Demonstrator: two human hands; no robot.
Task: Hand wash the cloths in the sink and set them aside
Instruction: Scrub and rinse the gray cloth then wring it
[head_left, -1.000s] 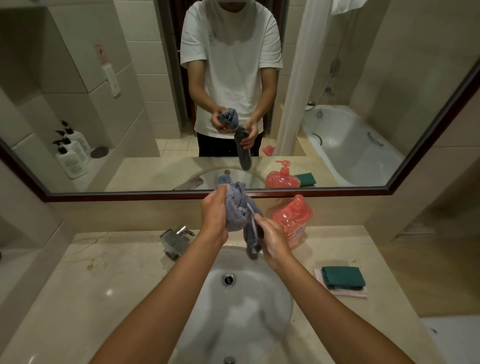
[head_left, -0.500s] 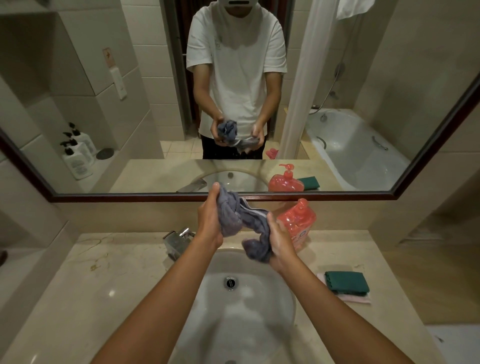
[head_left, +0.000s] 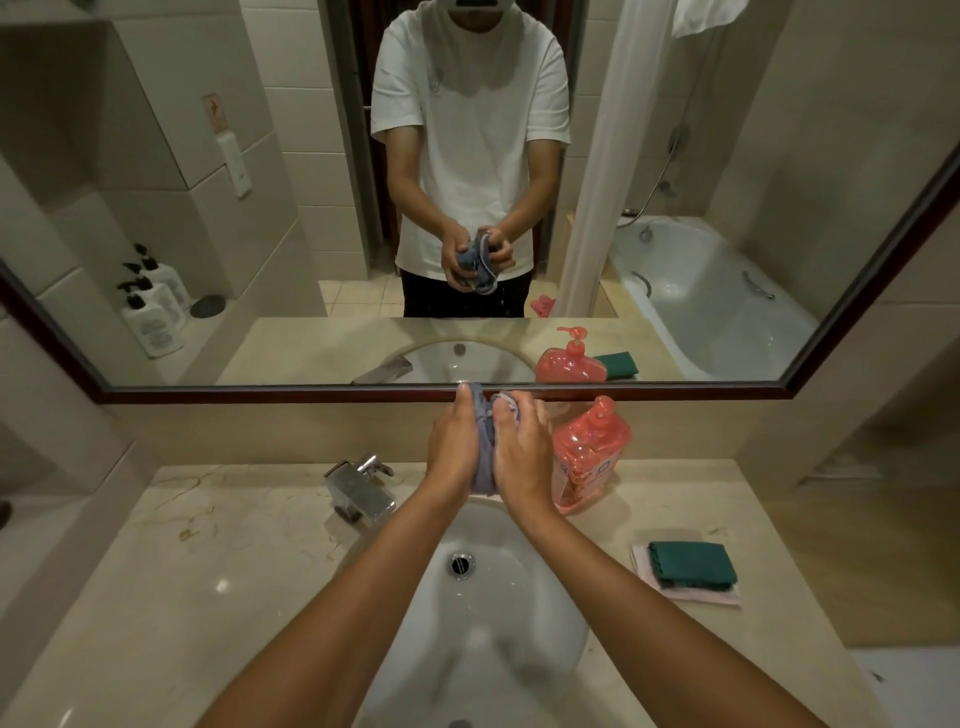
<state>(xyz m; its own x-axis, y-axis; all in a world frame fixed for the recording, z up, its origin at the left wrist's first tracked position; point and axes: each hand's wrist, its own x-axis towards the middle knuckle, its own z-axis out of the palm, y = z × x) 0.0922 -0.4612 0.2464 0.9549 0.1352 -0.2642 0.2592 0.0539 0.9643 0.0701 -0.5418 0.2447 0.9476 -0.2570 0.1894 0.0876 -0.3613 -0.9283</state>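
The cloth (head_left: 485, 447) is looking blue-grey. The sink (head_left: 498, 618) is showing white, with a shiny silver drain (head_left: 461, 564) and a silver tap (head_left: 359, 486). The counter (head_left: 208, 582) is looking cream with thin brown marks. The soap bottle (head_left: 589, 452) is glowing pink-red. A dark green cloth (head_left: 693, 564) is lying on a pale pink one (head_left: 701, 596). The mirror frame (head_left: 363, 393) is showing dark brown.

Most of the grey cloth (head_left: 485, 457) is hidden between the hands (head_left: 488, 447). The green cloth (head_left: 693, 564) covers most of the pink cloth (head_left: 696, 595). The sink (head_left: 545, 597) runs off the bottom edge.
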